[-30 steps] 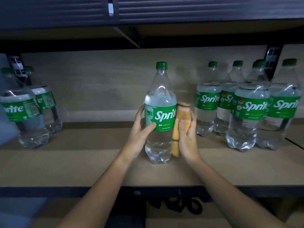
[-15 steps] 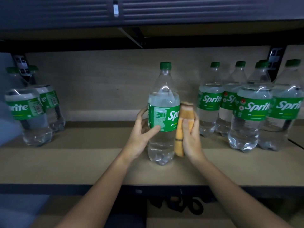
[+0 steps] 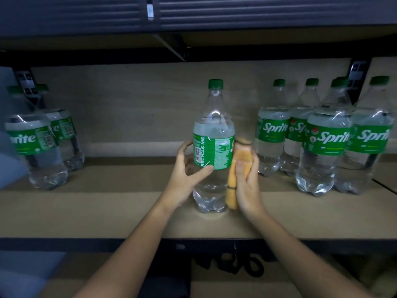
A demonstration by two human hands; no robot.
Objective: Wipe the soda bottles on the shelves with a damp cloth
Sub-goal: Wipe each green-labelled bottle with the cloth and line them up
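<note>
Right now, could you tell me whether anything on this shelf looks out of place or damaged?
Nothing stands out. The Sprite bottle in the left hand stands upright and capped, the right hand presses the orange cloth against it, and the shelf shows no spill.

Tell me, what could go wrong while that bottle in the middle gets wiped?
The middle bottle stands alone on the shelf; the left hand holds it only loosely, so the push from the right hand with the orange cloth might tip it. The group of bottles on the right stands close by, so a wide swipe could knock one over.
</note>
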